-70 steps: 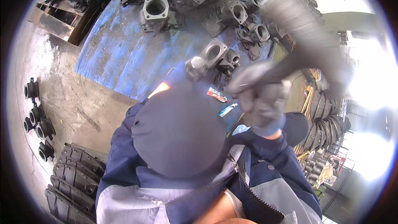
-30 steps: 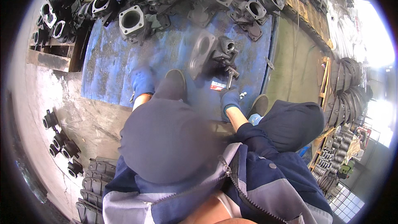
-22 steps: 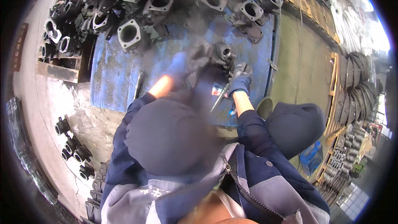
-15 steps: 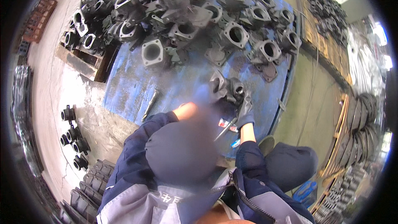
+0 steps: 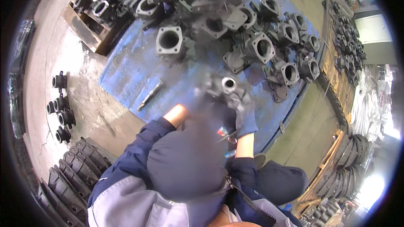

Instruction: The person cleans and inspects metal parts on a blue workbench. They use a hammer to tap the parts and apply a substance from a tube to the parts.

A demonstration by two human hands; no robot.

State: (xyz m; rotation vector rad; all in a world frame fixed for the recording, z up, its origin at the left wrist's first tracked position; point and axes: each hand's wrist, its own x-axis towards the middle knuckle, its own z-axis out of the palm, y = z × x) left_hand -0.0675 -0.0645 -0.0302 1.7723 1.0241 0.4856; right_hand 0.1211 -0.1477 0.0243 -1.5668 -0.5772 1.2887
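Note:
A dark grey metal casting (image 5: 235,87) with a round open port faces up in front of me, above the blue worktop. My right hand (image 5: 244,115), in a blue and grey glove, has its fingers closed around the casting's right side. My left hand (image 5: 196,101), also gloved, is at the casting's left side; a smear in the picture hides its fingers. A thin metal rod (image 5: 227,137) shows by my right wrist; whether that hand holds it is unclear. Close by is a small red and white item (image 5: 222,132), partly covered.
Several flanged castings (image 5: 261,48) crowd the far part of the blue worktop (image 5: 126,80). A metal tool (image 5: 150,95) lies at its left. A wooden pallet (image 5: 86,29) with castings stands far left; black parts (image 5: 63,117) sit on the floor. My knee (image 5: 282,180) is at right.
The casting has been turned so that its round port now faces up. My right hand has turned with it. The whole view has shifted, with the worktop's far castings now further right.

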